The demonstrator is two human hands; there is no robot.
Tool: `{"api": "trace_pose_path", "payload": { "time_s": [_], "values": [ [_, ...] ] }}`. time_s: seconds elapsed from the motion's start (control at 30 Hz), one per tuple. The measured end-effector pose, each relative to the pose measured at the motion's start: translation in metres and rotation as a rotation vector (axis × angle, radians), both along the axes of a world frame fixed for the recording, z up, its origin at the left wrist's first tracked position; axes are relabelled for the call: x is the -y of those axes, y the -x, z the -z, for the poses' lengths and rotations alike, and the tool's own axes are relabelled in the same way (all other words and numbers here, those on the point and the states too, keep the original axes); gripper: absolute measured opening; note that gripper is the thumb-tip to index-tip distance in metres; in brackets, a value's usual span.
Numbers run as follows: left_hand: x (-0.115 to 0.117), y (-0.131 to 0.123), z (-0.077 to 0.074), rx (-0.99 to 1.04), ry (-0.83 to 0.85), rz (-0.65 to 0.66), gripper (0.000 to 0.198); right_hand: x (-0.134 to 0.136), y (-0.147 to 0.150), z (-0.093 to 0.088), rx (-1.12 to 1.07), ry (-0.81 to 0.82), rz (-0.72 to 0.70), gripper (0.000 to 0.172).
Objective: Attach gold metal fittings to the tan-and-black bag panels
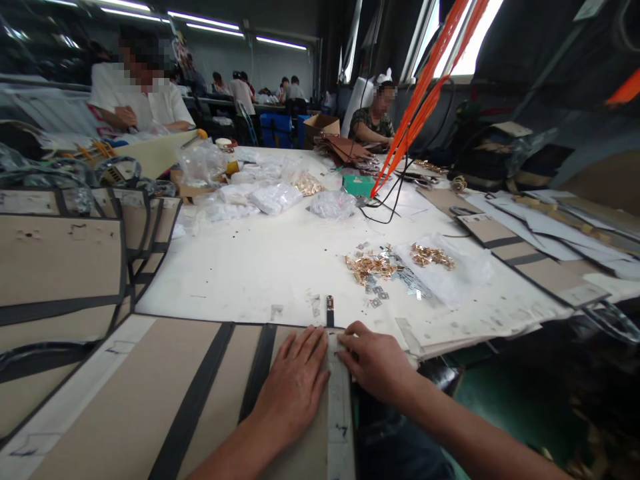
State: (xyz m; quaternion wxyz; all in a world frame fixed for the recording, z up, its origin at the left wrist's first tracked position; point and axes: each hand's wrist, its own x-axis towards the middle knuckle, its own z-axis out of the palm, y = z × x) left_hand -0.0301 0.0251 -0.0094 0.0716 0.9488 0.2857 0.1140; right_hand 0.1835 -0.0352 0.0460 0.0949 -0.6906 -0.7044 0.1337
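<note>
Two hands: left hand [293, 383] is lying flat on the beige panel [225, 373]; right hand [375, 363] is curling at its far right corner, grip unclear.
Panel: lying on the white table [260, 267].
Black tab [330, 317]: projecting beyond it.

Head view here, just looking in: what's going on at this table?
A person's left hand lies flat on a beige panel with dark bands, while the right hand has its fingertips at the white strip along the panel's right edge. A dark tab with a gold-coloured fitting sticks out past the far edge. Beyond, loose gold-coloured pieces lie on the white tabletop.
</note>
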Motion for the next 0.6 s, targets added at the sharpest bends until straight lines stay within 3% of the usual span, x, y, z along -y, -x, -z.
{"api": "trace_pose_path", "payload": {
  "time_s": [0.13,0.23,0.4,0.6],
  "values": [
    [0.000,0.001,0.001,0.035,0.047,-0.013,0.059,-0.012,-0.069,0.016,-0.037,-0.136,0.268,0.029],
    [0.000,0.001,0.000,0.042,0.086,-0.021,0.059,-0.029,-0.122,0.026,0.032,-0.065,0.441,0.031],
    [0.000,0.002,0.000,0.048,0.099,-0.033,0.059,-0.037,-0.182,0.033,0.080,-0.013,0.574,0.035],
    [0.000,0.001,0.000,0.067,0.103,-0.041,0.059,-0.026,-0.218,0.044,0.062,0.013,0.625,0.035]
  ]
}}
